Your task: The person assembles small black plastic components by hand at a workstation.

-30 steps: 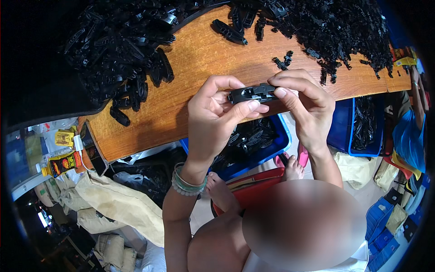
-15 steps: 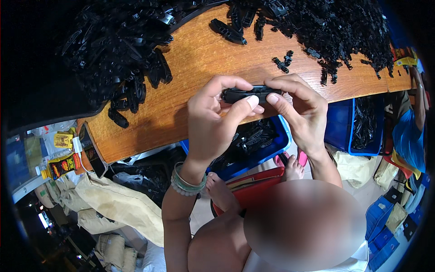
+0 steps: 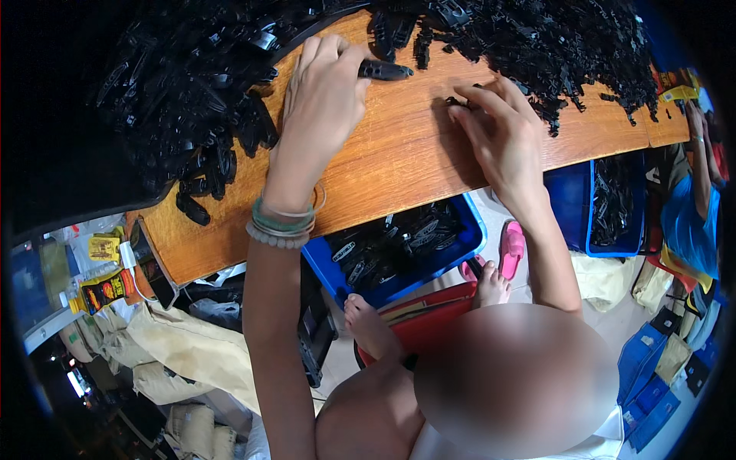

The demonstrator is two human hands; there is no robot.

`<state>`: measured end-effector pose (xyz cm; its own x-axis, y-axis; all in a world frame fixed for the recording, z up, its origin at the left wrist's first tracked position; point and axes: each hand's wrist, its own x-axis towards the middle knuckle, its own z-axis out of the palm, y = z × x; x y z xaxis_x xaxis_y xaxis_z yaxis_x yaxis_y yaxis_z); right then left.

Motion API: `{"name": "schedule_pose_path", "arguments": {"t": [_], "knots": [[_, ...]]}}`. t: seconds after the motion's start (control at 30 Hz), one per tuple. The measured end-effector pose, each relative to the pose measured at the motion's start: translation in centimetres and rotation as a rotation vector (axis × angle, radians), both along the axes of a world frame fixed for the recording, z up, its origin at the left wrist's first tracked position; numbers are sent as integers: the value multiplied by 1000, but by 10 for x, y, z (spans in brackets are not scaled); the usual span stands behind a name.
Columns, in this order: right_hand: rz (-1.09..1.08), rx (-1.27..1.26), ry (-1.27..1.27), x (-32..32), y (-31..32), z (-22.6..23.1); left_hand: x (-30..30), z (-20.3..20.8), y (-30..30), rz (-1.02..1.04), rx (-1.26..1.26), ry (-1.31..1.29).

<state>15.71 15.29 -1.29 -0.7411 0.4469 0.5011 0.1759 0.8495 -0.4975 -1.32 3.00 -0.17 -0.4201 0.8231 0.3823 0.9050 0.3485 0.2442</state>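
Observation:
Over the wooden table my left hand [image 3: 326,88] reaches forward, its fingers closed at one end of an elongated black plastic part [image 3: 387,70]. Its fingertips are partly hidden behind the back of the hand. To the right, my right hand [image 3: 502,134] is bent down to the tabletop, thumb and fingers drawn together on a small black plastic clip [image 3: 458,101], mostly covered by the fingers. A heap of elongated black parts [image 3: 192,84] lies left of my left hand. Beyond my right hand spreads a pile of small black clips [image 3: 560,46].
Below the front edge of the wooden table [image 3: 406,153] stands a blue bin [image 3: 477,230] holding black parts. Another blue bin [image 3: 589,207] with black parts stands at the right. Pink slippers [image 3: 512,249], beige sacks [image 3: 192,345] and another person in a blue shirt [image 3: 690,222] surround the table.
My hands have parted and moved forward; the black part they held together is no longer between them. My left hand has taken hold of another elongated part, my right a small clip.

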Motion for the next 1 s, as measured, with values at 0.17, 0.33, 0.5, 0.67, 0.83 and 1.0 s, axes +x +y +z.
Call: {"name": "schedule_pose_path", "arguments": {"t": [0.17,0.33,0.5,0.67,0.83,1.0], "knots": [[55,162,111,-16,0,-9,26,4,-14,56,163,-387],[280,-888,414,-4,-18,3,44,8,-34,-34,422,-1087],[323,-1220,403,8,-24,8,65,19,-43,-56,515,-1349],[275,-1174,389,13,-32,14,81,18,-41,-67,536,-1409],[208,-1138,373,16,-40,18,91,11,-37,-88,698,-1535],[255,-1129,334,18,-45,19,91,15,-43,-88,513,-1424]]}}
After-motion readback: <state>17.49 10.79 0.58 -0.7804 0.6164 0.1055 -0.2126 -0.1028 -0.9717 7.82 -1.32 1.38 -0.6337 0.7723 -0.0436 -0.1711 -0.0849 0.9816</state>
